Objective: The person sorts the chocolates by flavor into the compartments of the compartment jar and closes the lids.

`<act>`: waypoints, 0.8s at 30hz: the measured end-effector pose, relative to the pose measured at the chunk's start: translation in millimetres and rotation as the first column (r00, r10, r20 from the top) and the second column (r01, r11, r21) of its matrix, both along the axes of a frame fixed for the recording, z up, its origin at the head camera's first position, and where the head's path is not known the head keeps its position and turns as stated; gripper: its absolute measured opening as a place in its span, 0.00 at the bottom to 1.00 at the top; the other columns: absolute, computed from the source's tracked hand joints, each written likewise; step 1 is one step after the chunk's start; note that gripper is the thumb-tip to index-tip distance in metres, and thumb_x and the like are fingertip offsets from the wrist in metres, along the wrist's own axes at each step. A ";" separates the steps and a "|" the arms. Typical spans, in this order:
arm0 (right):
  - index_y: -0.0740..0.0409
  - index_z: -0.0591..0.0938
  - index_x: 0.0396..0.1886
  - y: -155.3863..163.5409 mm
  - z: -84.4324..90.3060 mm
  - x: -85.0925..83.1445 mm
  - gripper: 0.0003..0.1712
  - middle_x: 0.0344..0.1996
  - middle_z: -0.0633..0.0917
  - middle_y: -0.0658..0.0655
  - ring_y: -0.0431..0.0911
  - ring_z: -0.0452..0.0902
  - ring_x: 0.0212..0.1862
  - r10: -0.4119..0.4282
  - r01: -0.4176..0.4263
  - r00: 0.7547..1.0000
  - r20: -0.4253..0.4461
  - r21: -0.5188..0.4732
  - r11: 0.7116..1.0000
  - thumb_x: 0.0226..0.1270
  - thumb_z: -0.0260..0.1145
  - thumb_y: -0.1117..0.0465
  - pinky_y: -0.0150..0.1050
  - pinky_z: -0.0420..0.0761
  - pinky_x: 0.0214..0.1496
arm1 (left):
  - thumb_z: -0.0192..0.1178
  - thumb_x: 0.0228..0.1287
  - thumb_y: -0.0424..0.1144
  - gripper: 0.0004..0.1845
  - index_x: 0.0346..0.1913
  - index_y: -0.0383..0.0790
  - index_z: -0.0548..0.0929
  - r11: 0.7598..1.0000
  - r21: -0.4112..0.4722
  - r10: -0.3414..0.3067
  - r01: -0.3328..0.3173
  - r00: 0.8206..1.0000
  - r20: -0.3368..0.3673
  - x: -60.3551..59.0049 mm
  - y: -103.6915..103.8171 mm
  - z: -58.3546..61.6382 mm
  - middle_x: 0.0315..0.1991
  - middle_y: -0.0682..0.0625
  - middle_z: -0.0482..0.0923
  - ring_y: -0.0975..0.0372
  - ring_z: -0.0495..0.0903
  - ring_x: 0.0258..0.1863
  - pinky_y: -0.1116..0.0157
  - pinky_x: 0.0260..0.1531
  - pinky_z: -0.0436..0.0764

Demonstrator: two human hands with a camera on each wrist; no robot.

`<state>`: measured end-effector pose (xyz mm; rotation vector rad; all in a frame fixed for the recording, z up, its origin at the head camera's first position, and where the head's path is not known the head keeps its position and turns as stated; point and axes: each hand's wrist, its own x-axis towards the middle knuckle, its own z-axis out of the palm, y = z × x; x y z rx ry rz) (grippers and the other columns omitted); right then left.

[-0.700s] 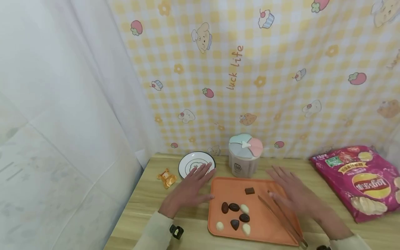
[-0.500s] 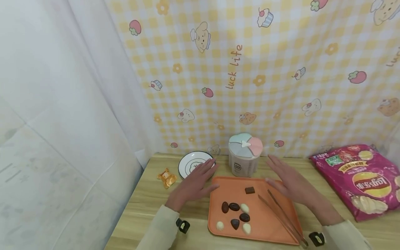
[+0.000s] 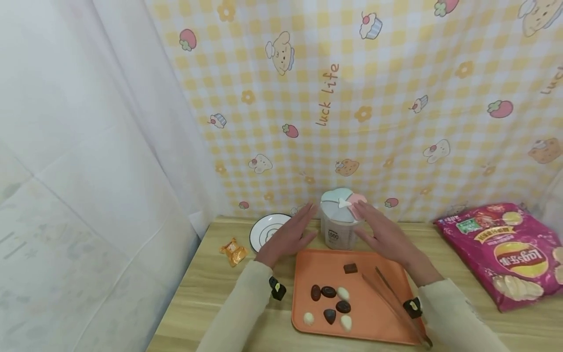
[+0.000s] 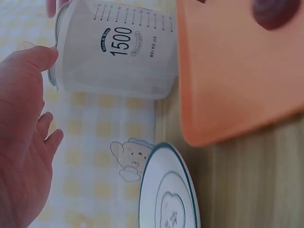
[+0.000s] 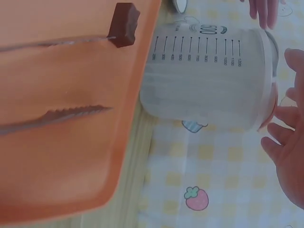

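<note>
A clear canister [image 3: 337, 235] with a blue, grey and pink sectioned lid [image 3: 336, 211] stands behind the orange tray [image 3: 374, 318]. On the canister's left my left hand [image 3: 291, 235] is held up with fingers extended, holding nothing. My right hand [image 3: 387, 235] reaches in from the other side, its fingertips overlapping the pink part of the lid in the head view. In the left wrist view the left thumb [image 4: 40, 58] shows at the lid's edge. The right fingers [image 5: 280, 133] appear right by the lid in the right wrist view, loosely spread.
Several dark and white chocolates [image 3: 343, 307] lie on the tray, with metal tongs [image 3: 393, 303] at its right. A white plate [image 3: 264, 230] and an orange-wrapped sweet [image 3: 234, 252] sit at the left. A purple chip bag [image 3: 506, 254] lies at the right. A checked curtain [image 3: 281, 98] hangs behind.
Both hands have moved forward and inward from either side of the tray to the canister. The canister, tray, tongs and chocolates have stayed in place.
</note>
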<state>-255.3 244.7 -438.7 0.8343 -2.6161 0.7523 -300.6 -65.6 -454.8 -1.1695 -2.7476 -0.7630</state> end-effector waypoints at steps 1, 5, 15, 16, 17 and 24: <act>0.66 0.63 0.79 -2.1 0.2 -2.5 0.39 0.77 0.62 0.69 0.68 0.53 0.77 0.011 -0.011 1.000 -0.010 -0.005 1.000 0.77 0.66 0.57 0.68 0.59 0.71 | 0.52 0.82 0.49 0.38 0.84 0.45 0.47 1.000 0.010 0.002 -0.002 1.000 0.001 -3.3 2.5 0.0 0.84 0.48 0.38 0.59 0.41 0.81 0.54 0.75 0.55; 0.66 0.64 0.78 -8.6 1.3 -10.9 0.38 0.77 0.62 0.68 0.68 0.49 0.78 0.031 -0.032 0.999 -0.015 -0.019 0.999 0.78 0.65 0.55 0.67 0.55 0.73 | 0.53 0.81 0.48 0.39 0.85 0.49 0.46 0.999 0.033 0.018 -0.018 1.000 0.010 -13.3 12.6 2.1 0.84 0.46 0.39 0.60 0.41 0.81 0.53 0.74 0.58; 0.69 0.64 0.78 -14.4 -5.9 -17.6 0.37 0.77 0.59 0.73 0.68 0.47 0.78 0.047 -0.046 0.999 0.014 -0.039 0.998 0.78 0.64 0.57 0.70 0.58 0.71 | 0.52 0.81 0.50 0.39 0.85 0.53 0.46 0.998 0.058 0.008 -0.012 0.998 0.056 -23.9 30.7 2.4 0.84 0.50 0.39 0.64 0.39 0.81 0.53 0.74 0.58; 0.69 0.65 0.77 -14.7 -6.6 -18.0 0.36 0.77 0.59 0.73 0.68 0.48 0.78 0.037 -0.037 0.999 0.003 -0.030 0.999 0.78 0.64 0.57 0.70 0.58 0.71 | 0.53 0.81 0.51 0.39 0.85 0.52 0.47 0.998 0.064 0.007 -0.011 0.998 0.059 -24.2 31.5 3.0 0.84 0.50 0.39 0.63 0.40 0.81 0.53 0.74 0.58; 0.68 0.66 0.77 -15.1 -7.2 -18.2 0.36 0.77 0.60 0.73 0.68 0.48 0.78 0.025 -0.026 1.000 -0.006 -0.022 0.999 0.78 0.65 0.57 0.69 0.58 0.71 | 0.53 0.81 0.52 0.39 0.85 0.52 0.47 0.998 0.068 0.004 -0.008 0.998 0.060 -24.5 32.1 3.5 0.84 0.50 0.39 0.62 0.41 0.81 0.52 0.74 0.59; 0.66 0.69 0.75 -20.3 -8.3 -17.3 0.34 0.77 0.61 0.70 0.69 0.48 0.78 -0.024 0.024 0.999 -0.022 -0.004 1.000 0.77 0.66 0.55 0.69 0.58 0.71 | 0.51 0.80 0.58 0.39 0.84 0.53 0.50 0.998 0.055 0.034 -0.040 0.994 0.107 -22.9 32.5 5.2 0.84 0.56 0.41 0.59 0.44 0.81 0.50 0.73 0.60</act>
